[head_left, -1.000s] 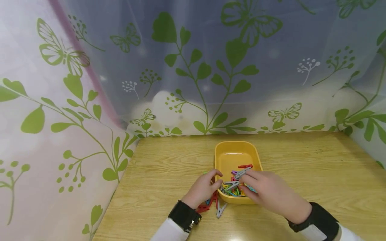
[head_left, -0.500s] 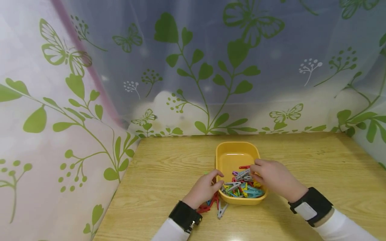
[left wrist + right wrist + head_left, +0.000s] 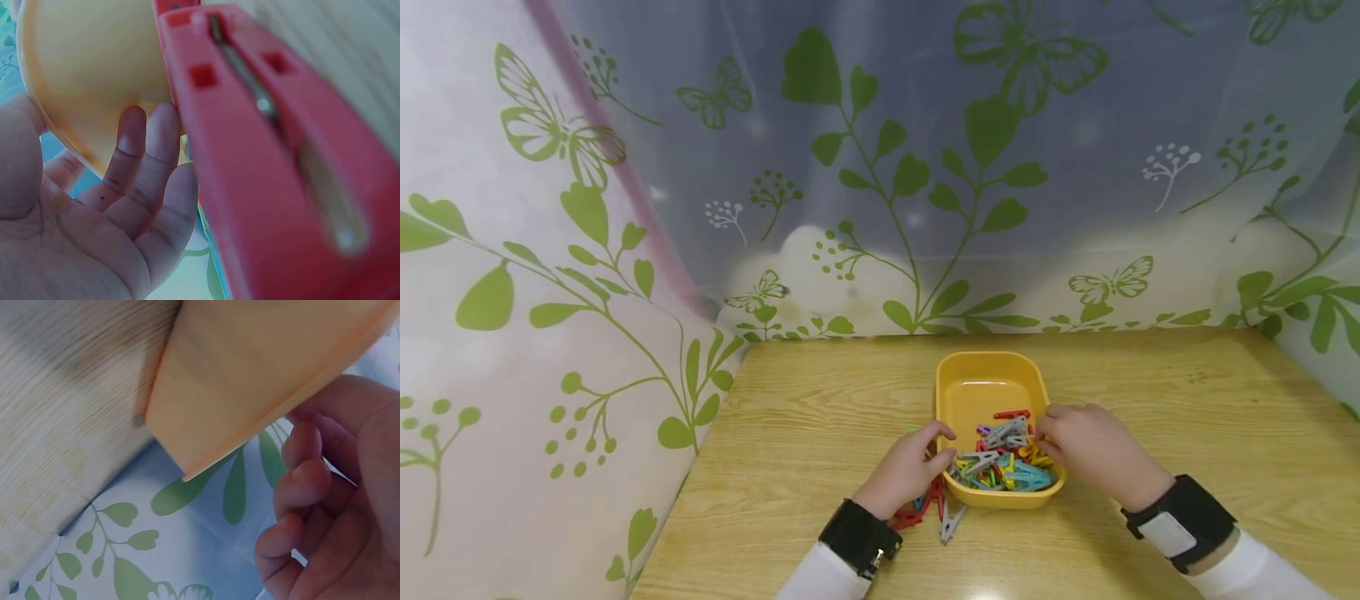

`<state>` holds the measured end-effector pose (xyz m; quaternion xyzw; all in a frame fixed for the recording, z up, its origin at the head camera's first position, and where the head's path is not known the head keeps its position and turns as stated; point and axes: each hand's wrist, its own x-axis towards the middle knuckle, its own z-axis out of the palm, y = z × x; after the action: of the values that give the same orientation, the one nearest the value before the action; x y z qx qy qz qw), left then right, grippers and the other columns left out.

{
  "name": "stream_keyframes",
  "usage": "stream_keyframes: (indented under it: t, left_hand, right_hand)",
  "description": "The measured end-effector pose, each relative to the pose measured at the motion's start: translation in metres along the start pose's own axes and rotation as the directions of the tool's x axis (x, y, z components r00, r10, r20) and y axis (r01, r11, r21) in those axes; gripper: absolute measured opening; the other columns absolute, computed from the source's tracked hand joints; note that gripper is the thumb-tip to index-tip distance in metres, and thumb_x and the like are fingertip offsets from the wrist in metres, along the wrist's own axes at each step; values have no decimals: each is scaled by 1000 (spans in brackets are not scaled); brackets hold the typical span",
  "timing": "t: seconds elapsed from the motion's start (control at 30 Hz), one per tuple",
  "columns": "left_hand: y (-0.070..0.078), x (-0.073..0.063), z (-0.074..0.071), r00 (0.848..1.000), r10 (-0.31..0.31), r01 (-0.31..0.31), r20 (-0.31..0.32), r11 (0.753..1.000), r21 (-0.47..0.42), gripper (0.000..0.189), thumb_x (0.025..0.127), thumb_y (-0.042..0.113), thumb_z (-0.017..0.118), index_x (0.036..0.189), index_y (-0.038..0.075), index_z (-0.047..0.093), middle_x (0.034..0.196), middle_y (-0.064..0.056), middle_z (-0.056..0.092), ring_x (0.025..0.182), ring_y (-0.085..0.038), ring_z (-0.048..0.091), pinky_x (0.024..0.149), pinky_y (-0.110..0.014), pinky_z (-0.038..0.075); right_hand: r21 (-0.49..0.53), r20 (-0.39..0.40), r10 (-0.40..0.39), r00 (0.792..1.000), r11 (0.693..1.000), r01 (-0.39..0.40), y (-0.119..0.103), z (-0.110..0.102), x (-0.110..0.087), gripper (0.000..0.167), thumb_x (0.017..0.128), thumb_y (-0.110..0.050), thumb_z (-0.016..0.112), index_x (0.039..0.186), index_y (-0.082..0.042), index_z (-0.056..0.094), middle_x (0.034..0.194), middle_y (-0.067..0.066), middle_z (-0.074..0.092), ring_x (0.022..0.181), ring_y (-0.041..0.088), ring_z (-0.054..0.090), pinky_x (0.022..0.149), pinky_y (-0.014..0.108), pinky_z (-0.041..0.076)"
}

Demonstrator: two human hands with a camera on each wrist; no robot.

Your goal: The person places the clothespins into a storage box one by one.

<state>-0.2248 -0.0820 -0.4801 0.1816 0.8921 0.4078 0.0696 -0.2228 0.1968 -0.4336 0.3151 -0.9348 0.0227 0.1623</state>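
Observation:
A yellow plastic box (image 3: 988,358) on the table holds a heap of small clothespins (image 3: 1000,471) in grey, red, green, blue and yellow. My left hand (image 3: 904,471) grips the box's left rim; in the left wrist view, several of its fingers (image 3: 164,134) lie along the outer wall. At the right rim my right hand (image 3: 1093,450) reaches over, thumb and index fingertips beside the yellow clothespins (image 3: 1036,456). The right wrist view shows its other fingers (image 3: 309,481) curled outside the wall. Those reaching fingertips are hidden there, and I cannot tell whether they pinch anything.
Red clothespins (image 3: 908,518) and a grey clothespin (image 3: 951,525) lie on the wooden table (image 3: 820,400) by my left wrist. A red clothespin (image 3: 231,137) looms large in the left wrist view. Leaf-printed curtains (image 3: 880,167) stand behind and beside the table.
My right hand has moved right, from above the grey clothespins to the right rim, then dipped slightly, uncovering blue and yellow clothespins. The left hand has stayed on the left rim.

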Motion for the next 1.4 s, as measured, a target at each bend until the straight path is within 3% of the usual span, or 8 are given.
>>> stream_keyframes:
  t: [0.2,0.43,0.6,0.67,0.87,1.2,1.3,1.4]
  left_hand:
    - [0,-1,-1,1000,-4,4,5,1000,-3,25,105,27,62,127,16,63,81,4,55,66,-7,49,57,-24,40]
    - [1,0,-2,1000,-1,1,3,1000,9,25,105,26,62,127,16,63,81,4,55,66,-7,50,57,-23,40]
    - [2,0,-3,1000,3,-3,4,1000,12,25,105,26,62,127,15,63,81,4,55,66,-7,50,57,-23,40]
    - [2,0,-3,1000,5,-5,3,1000,13,24,105,26,62,127,14,63,81,4,55,66,-7,49,57,-23,40]
    - [3,-1,-3,1000,16,-16,-1,1000,21,24,105,25,62,126,14,63,83,3,55,68,-8,50,58,-24,41]
    - [4,-1,-4,1000,2,-2,2,1000,31,26,105,27,61,127,15,63,82,4,55,66,-8,50,58,-24,42]
    - [4,-1,-4,1000,5,-5,4,999,31,26,105,28,62,127,15,64,81,4,55,66,-7,50,58,-24,42]
    - [3,0,-3,1000,7,-7,10,1000,25,26,105,29,62,128,16,64,82,4,57,66,-7,51,58,-24,42]
  right_hand:
    - [-4,-128,-23,991,1000,23,-22,-6,-3,17,81,-18,88,84,-15,72,75,-8,59,59,2,49,57,26,46]
    - [46,-264,-157,952,984,175,-57,-3,-9,23,77,-18,90,85,-16,69,79,-8,59,59,1,51,53,20,45]
    - [40,-292,-266,919,956,290,-79,7,-14,26,76,-22,90,86,-20,67,79,-11,59,61,1,53,54,19,44]
    - [49,-256,-288,923,949,310,-86,12,-15,25,78,-22,89,88,-21,65,79,-11,60,60,1,53,53,20,42]
    - [65,-3,-233,972,970,233,-104,21,-20,16,90,-21,78,97,-18,64,81,-8,62,60,3,52,52,24,39]
    - [-177,-48,-233,971,959,221,-116,33,-24,38,88,-15,77,124,-11,65,104,4,71,81,16,68,60,32,54]
    - [-178,-35,-219,975,961,210,-117,36,-24,36,89,-15,76,124,-10,65,105,5,71,82,16,69,62,32,56]
    - [-145,31,-196,980,969,199,-117,37,-23,24,90,-15,75,112,-11,66,90,3,68,74,15,66,55,30,51]
